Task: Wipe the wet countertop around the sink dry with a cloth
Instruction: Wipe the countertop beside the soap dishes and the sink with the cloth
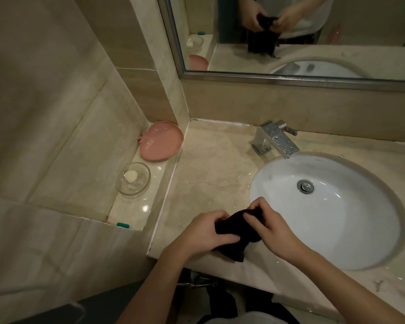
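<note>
Both hands, left hand (pixel 204 232) and right hand (pixel 270 228), pinch the bunched black cloth (pixel 234 235) over the bench (pixel 211 169) edge beside the sink (pixel 325 206), hiding its middle; a clear dish (pixel 133 178) holds soap (pixel 131 176)

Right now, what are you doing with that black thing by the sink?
A person is standing at a bathroom counter, holding a dark cloth bunched up in both hands: the left hand and the right hand each grip it, just above the front of the countertop, left of the white sink. Water drops still shine on the counter near the faucet. Wiping does not seem to be under way at this moment.
</note>
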### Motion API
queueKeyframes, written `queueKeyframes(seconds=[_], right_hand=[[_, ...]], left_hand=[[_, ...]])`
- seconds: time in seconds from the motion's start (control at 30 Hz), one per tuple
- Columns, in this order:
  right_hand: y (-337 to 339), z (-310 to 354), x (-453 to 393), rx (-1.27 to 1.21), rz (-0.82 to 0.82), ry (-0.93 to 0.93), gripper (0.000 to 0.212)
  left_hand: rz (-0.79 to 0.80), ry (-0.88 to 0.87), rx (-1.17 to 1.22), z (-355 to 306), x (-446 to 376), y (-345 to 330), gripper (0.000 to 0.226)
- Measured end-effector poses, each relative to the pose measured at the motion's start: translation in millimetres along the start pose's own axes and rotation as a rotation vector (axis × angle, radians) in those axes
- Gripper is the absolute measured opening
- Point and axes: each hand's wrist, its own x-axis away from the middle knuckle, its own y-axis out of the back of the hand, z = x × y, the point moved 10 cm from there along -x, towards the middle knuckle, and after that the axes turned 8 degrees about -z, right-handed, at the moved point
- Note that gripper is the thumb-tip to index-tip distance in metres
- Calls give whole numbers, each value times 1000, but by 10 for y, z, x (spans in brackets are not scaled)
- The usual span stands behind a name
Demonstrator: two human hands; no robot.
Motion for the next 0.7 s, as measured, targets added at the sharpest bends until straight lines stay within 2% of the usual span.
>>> queueKeyframes(seconds=[0.07, 0.2, 0.33, 0.37, 0.47, 0.53, 0.7], right_hand=[[21, 103, 44, 82, 9, 59, 15], [60, 336, 75, 177, -6, 136, 26], [4, 658, 65, 203, 11, 200, 26], [30, 713, 51, 194, -7, 196, 25], [164, 837, 20, 72, -81, 136, 17], [260, 926, 35, -16, -122, 104, 12], [507, 939, 69, -45, -194, 8, 9]], left_hand=[[34, 11, 59, 58, 23, 88, 31], [91, -40, 153, -16, 115, 132, 35], [-34, -28, 277, -82, 87, 107, 22], [-78, -48, 265, -108, 72, 133, 20], [-223, -134, 82, -184, 59, 272, 29], [-301, -122, 7, -107, 52, 358, 28], [-320, -47, -9, 128, 58, 519, 22]])
